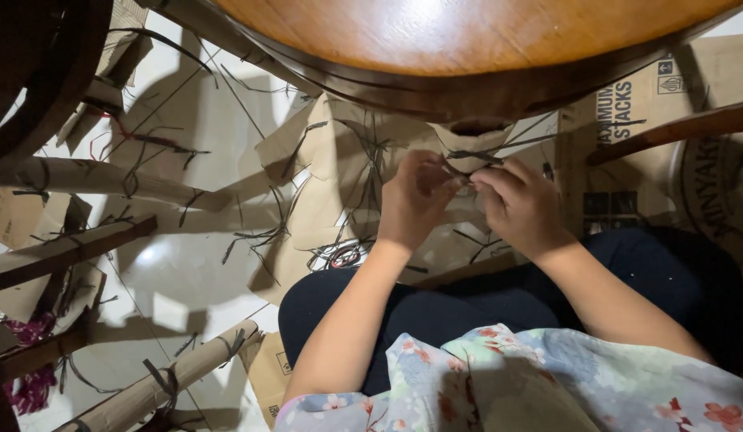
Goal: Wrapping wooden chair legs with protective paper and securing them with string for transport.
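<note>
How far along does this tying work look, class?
Done: a paper tube on the floor already carries dark ties. In hand: the left hand and right hand pinch a dark strand on another tube. Left: loose strands and unbound rolls lie around.

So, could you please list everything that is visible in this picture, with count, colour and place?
round table: one, orange-brown wood, top centre
rolled cardboard tubes: several, brown, on the floor at left
flat cardboard sheets: several, brown, on the floor under the table
thin strips: many, dark, scattered over cardboard and floor
floor: white, glossy tiles, left
printed carton: one, brown, upper right
trousers: dark blue, centre
flowered shirt: pale, bottom
left hand: pinching a dark strip at a cardboard piece
right hand: pinching at the same spot
</note>
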